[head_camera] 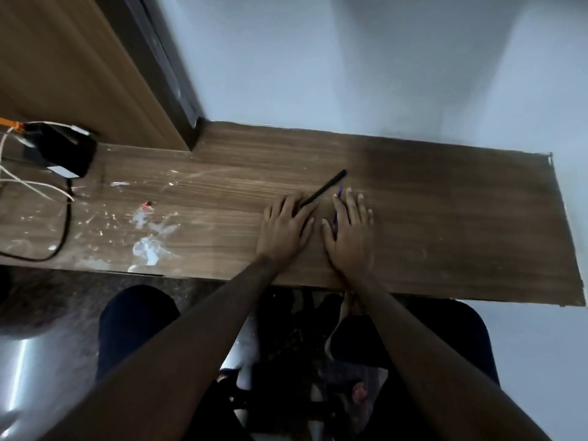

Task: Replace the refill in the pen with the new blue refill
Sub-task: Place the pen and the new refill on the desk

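A black pen [327, 185] lies slanted on the wooden desk [445, 218], its far end pointing up and right. My left hand [284, 227] rests flat on the desk, fingers spread, with the fingertips over the pen's near end. My right hand [348, 230] lies flat beside it, fingers apart. A thin blue refill [339, 192] sticks out past the index finger of my right hand, and a short part of it shows by the thumb; the rest is hidden under the hand.
A black box [66, 151] with white and black cables [38, 186] sits at the desk's left end. White smears and scraps [149, 240] mark the left half. A wooden panel [79, 68] and a pale wall [350, 58] stand behind.
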{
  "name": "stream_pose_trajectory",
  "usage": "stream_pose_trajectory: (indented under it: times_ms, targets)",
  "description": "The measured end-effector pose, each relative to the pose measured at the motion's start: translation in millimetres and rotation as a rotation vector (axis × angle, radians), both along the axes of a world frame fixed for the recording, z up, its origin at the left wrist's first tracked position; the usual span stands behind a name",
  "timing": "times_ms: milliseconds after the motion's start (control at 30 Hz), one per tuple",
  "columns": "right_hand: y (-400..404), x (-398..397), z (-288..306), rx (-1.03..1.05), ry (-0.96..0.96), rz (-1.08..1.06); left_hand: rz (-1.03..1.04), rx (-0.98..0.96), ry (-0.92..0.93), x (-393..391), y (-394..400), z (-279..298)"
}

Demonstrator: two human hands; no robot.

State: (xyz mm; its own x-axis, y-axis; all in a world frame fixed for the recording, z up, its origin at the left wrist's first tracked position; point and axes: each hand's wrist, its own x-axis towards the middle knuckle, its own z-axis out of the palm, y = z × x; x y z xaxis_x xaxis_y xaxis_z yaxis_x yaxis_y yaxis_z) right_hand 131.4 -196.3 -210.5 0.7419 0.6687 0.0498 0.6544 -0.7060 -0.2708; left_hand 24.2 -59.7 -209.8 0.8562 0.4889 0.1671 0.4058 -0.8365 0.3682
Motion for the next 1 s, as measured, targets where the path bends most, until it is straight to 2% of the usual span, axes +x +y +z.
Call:
stream_pose_trajectory:
  times_ms: [100,233,500,800,900,1000]
  targets:
    - [-4,-2,-2,0.051,-0.002,0.001,0.035,-0.050,-0.133,-11,-9,-4]
    - [-3,-2,-5,0.058,-0.031,-0.017,0.076,-0.086,-0.208,-16,-11,-13]
    - [-1,-4,-3,0.009,-0.067,-0.013,0.071,-0.090,-0.201,-12,-9,-11]
    - [12,0,-2,-0.124,-0.005,0.079,0.054,-0.133,-0.271,-12,-5,-18]
    - [5,1,4,-0.009,0.079,0.049,0.054,-0.140,-0.282,-12,-4,-17]
    - [-7,-2,11,0.150,0.182,-0.087,0.114,-0.105,-0.233,-13,-7,-14]
